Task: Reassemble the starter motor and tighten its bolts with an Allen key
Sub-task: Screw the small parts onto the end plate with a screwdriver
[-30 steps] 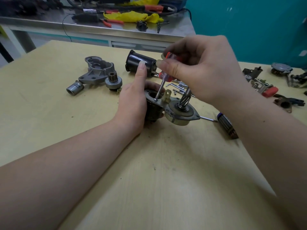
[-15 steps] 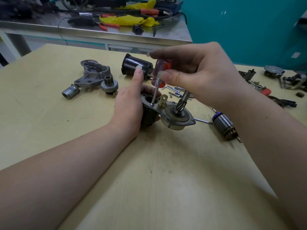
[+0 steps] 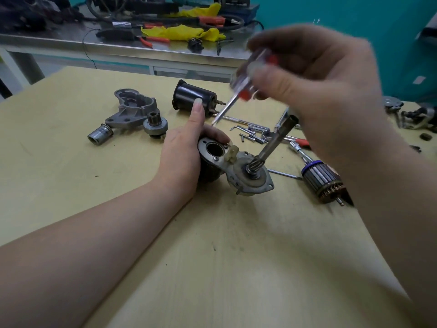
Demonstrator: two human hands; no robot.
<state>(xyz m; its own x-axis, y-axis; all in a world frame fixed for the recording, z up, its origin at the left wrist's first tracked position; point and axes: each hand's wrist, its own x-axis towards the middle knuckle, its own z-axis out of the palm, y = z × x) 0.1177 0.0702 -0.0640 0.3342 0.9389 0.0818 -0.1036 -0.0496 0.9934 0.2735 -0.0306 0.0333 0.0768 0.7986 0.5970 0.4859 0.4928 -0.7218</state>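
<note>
The grey metal starter motor end housing [image 3: 233, 165], steel shaft upright, is gripped by the left hand [image 3: 186, 147], fingers curled round it. The right hand [image 3: 314, 76] pinches the clear red-handled screwdriver [image 3: 238, 91], now lifted out of the housing's hole.

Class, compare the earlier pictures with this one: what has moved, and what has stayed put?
The right hand has lifted the screwdriver up and out of the motor part, so its tip now hangs above it, tilted. The left hand still grips that part on the table, first finger straight. The loose parts lie as before.
</note>
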